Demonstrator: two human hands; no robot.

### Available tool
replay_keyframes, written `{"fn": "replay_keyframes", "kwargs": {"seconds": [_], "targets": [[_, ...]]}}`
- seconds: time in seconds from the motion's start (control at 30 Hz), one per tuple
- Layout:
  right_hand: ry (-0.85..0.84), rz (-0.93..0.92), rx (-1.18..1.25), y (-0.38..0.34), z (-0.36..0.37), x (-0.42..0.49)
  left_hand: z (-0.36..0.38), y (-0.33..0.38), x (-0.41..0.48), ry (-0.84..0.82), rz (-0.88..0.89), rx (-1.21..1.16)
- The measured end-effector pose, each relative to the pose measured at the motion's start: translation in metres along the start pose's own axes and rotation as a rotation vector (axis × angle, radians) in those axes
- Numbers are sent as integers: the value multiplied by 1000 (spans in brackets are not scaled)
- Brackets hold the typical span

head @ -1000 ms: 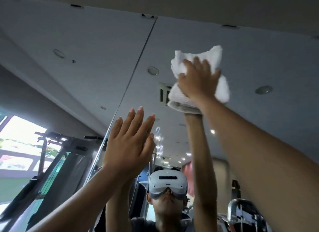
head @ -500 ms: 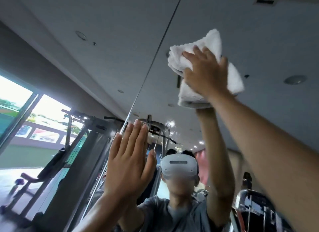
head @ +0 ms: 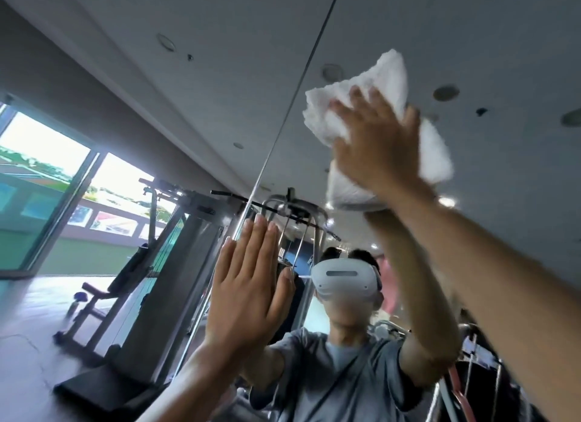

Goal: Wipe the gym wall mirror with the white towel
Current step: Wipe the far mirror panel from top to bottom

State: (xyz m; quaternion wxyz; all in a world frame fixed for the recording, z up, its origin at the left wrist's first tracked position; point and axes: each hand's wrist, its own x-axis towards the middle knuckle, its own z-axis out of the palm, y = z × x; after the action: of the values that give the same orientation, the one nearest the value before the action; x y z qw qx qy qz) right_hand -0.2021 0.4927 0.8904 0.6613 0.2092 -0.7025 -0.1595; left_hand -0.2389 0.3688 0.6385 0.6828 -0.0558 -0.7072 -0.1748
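One view only, head cam. Right grip is up high w/ fingers spread and laid flat over the bunched white towel, pressing it to the mirror. Towel sits between palm and glass, folds sticking out above the fingertips and to the right of the wrist. No pinch or wrap visible, just a flat press.

Left grip is lower and to the left of the right one, palm to the glass, fingers straight and pressed together, holding nothing; prob. bracing. Panel seam runs up just left of the towel. Below the right grip the glass reflects the person w/ a white headset. Gym machine is left of the left grip.

Step, as I judge it: mid-wipe, upper part of the panel right of the seam. Next move needs steady palm pressure so the towel doesn't slip out, plus overlapping strokes worked down toward the left grip. Whether the panel past the seam is done, can't tell.
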Motion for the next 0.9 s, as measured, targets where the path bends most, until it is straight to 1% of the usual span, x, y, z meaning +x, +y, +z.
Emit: {"fn": "replay_keyframes", "kwargs": {"seconds": [0.03,0.07,0.1,0.17,0.2,0.23,0.27,0.3,0.37,0.43,0.47,0.5,0.53,0.6,0.67,0.73,0.77,0.8,0.87,0.9], "targets": [[-16,-45,-7,-22,6,-14,-1,-1,-1,0,-1,2],[-57,-165,-7,-41,10,-32,-2,-1,-3,-1,-2,2],[-103,-327,1,-52,12,-51,-2,-3,-8,-3,-4,1],[-186,-639,61,-48,9,-79,-3,-4,-23,-12,-4,0],[-244,-731,88,-35,3,-83,-3,-6,-32,-18,0,2],[-291,-764,98,-19,-1,-81,-3,-7,-41,-30,4,3],[-319,-725,105,-3,-5,-78,-4,-8,-48,-42,7,3],[-308,-622,116,12,-9,-73,-4,-8,-53,-49,8,9],[-194,-346,92,22,-11,-69,-4,-8,-56,-51,-7,28],[-110,-96,6,-5,-2,-78,-5,-7,-56,-42,-20,28],[-77,-36,-3,-26,5,-88,-5,-6,-56,-37,-20,25],[-59,-47,15,-51,11,-101,-5,-6,-57,-34,-21,22],[-63,-126,47,-72,16,-115,-4,-7,-60,-34,-24,18],[-78,-352,70,-98,20,-143,-5,-10,-71,-35,-16,15],[-202,-545,73,-92,11,-155,-6,-12,-86,-52,2,33],[-317,-653,97,-66,1,-145,-9,-14,-99,-81,11,48],[-336,-636,106,-51,-2,-135,-9,-14,-102,-89,11,51],[-301,-566,98,-37,-4,-125,-9,-13,-102,-93,8,54],[-195,-322,81,-23,-5,-115,-9,-12,-101,-87,-2,57],[-148,-187,71,-29,-2,-117,-9,-11,-100,-81,-5,56]]}}
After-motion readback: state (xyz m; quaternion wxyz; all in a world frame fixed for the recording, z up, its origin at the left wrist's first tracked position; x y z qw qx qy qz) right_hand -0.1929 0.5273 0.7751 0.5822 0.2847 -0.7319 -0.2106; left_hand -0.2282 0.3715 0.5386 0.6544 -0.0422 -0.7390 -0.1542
